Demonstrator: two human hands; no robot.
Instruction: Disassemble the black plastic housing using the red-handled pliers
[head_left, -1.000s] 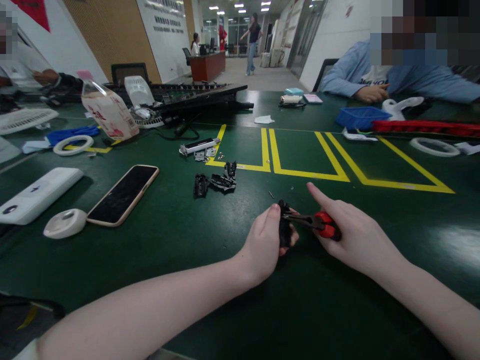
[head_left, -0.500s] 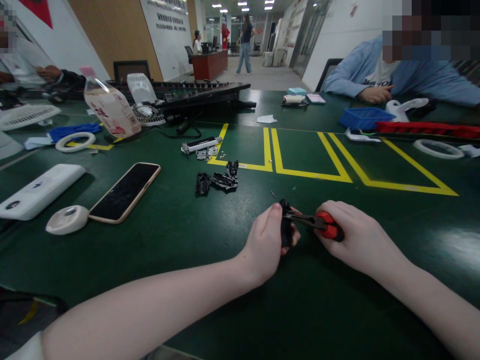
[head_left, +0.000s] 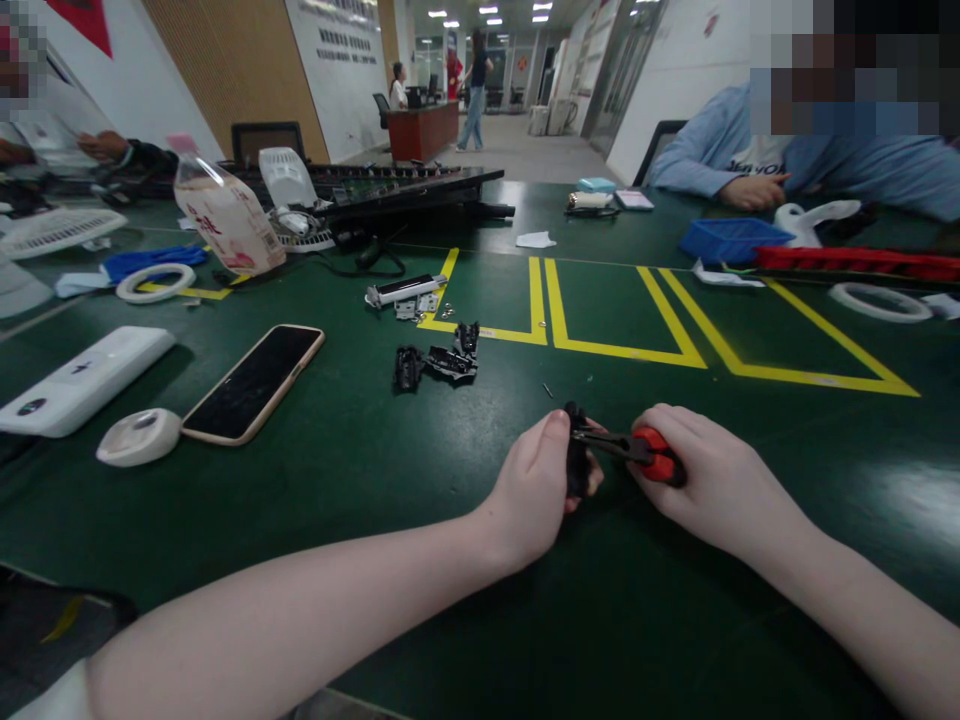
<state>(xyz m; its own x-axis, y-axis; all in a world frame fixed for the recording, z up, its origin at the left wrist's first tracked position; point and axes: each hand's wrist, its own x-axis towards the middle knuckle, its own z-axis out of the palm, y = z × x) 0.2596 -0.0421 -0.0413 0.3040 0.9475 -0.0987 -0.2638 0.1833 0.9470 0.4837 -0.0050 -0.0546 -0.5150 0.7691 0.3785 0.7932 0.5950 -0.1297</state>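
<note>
My left hand [head_left: 534,485] is closed around a small black plastic part [head_left: 577,465], its thumb pressed on the near side. In my right hand [head_left: 701,470] are red-handled pliers [head_left: 652,454], pointing left. Their dark jaws reach the upper end of the black part; whether they grip it I cannot make out. A tiny metal pin [head_left: 547,391] lies on the green table just beyond my left hand. Farther off are several broken black plastic pieces [head_left: 450,361]. Behind those sit small metal bits [head_left: 414,307] and a white-and-black cylindrical piece [head_left: 405,290].
To the left lie a phone [head_left: 256,383], a white power bank [head_left: 86,382] and a small white rounded object [head_left: 139,437]. A drink bottle [head_left: 229,215] stands behind them. Yellow tape [head_left: 622,350] marks the table. A blue bin [head_left: 727,240] is at the right, near a seated person [head_left: 712,140].
Both hands hold almost the same pose, the pliers still at the black part. The view has shifted slightly. In the background, a walking person has moved left.
</note>
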